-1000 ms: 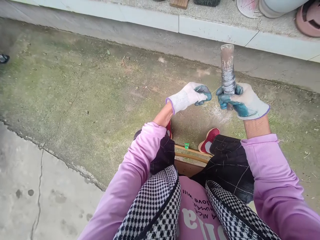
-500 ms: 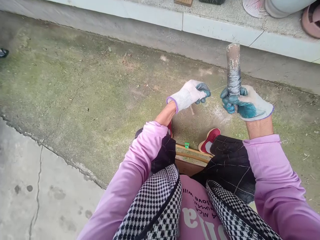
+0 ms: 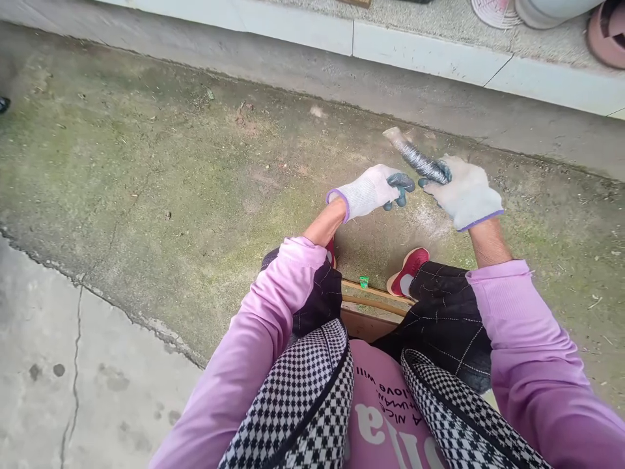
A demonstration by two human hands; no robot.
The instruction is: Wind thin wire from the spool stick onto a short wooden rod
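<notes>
My right hand [image 3: 463, 191], in a white glove with dark teal palm and fingers, is closed round the lower end of a short wooden stick [image 3: 394, 135]. Shiny grey wire [image 3: 420, 161] is wound thickly round the stick's middle. The stick tilts, its bare end pointing up and left. Just left of it, my left hand [image 3: 378, 189], gloved the same way, has its fingers pinched together. They hold the thin free strand of the wire, which hardly shows now. A small gap separates the two hands.
A raised ledge with white edging [image 3: 424, 58] runs along the back. On it stand a pale bucket [image 3: 551, 12] and a pink container [image 3: 608, 32]. Below me are a wooden stool [image 3: 375, 303], a small green wrapper [image 3: 364, 281] and a red shoe [image 3: 409, 270].
My right hand has moved left and turned over, tipping the stick from upright to leaning left, towards my left hand. My left hand has stayed nearly in place, still pinched.
</notes>
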